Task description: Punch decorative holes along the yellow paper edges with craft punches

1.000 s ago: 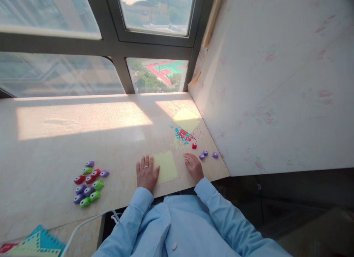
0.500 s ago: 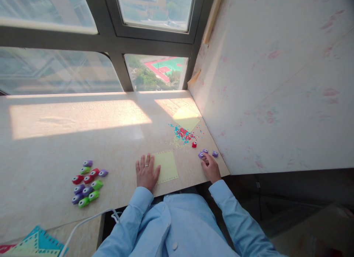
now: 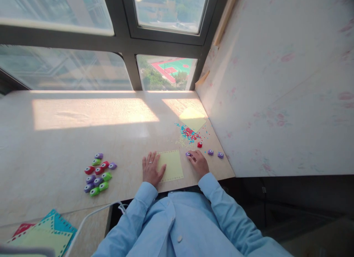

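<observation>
Fingers spread, my left hand (image 3: 152, 169) lies flat over the left edge of a yellow paper sheet (image 3: 172, 166) with small holes along its borders. To the right of the sheet, my right hand (image 3: 199, 163) holds a purple punch (image 3: 188, 154) at its fingertips, close to the table surface. Two more purple punches, one nearer (image 3: 210, 152) and one farther right (image 3: 220, 155), stand beyond that hand. A red punch (image 3: 199, 144) sits just behind it, by a scatter of red, blue and yellow paper bits (image 3: 189, 134).
Several purple, green and red punches (image 3: 99, 170) are grouped at the left. Another yellow sheet (image 3: 193, 118) lies near the wall (image 3: 276, 102). Punched coloured sheets (image 3: 52, 227) and a white cable (image 3: 91, 214) are at the lower left.
My right hand has moved left toward the yellow sheet, carrying one purple punch away from the other two. My left hand stays on the sheet. The whole view has shifted slightly.
</observation>
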Demonstrator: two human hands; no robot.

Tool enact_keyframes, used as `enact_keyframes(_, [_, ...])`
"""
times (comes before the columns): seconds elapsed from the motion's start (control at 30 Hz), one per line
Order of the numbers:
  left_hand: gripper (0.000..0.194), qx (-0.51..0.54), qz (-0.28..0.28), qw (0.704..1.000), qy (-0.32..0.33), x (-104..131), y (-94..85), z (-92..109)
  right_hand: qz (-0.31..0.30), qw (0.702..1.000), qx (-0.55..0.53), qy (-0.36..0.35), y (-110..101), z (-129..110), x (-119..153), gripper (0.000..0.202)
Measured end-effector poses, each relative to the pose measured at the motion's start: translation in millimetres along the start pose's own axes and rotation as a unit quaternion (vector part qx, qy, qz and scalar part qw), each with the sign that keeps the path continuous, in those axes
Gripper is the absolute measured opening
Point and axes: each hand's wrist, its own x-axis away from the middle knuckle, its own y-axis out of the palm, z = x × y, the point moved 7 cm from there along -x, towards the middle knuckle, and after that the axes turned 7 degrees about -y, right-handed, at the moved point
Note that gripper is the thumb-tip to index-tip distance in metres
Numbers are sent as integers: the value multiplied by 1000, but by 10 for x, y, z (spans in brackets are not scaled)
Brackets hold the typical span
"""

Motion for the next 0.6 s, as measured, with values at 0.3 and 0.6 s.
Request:
enact_keyframes(0.3, [64,5,-81,995,-64,-179,-27,28,16,999,11,-47,230,-76,-110,31])
enact_keyframes(0.6, [74,29,-36,994,98,-203,253,710,32,998,-13,-52,197,-59,-134,30])
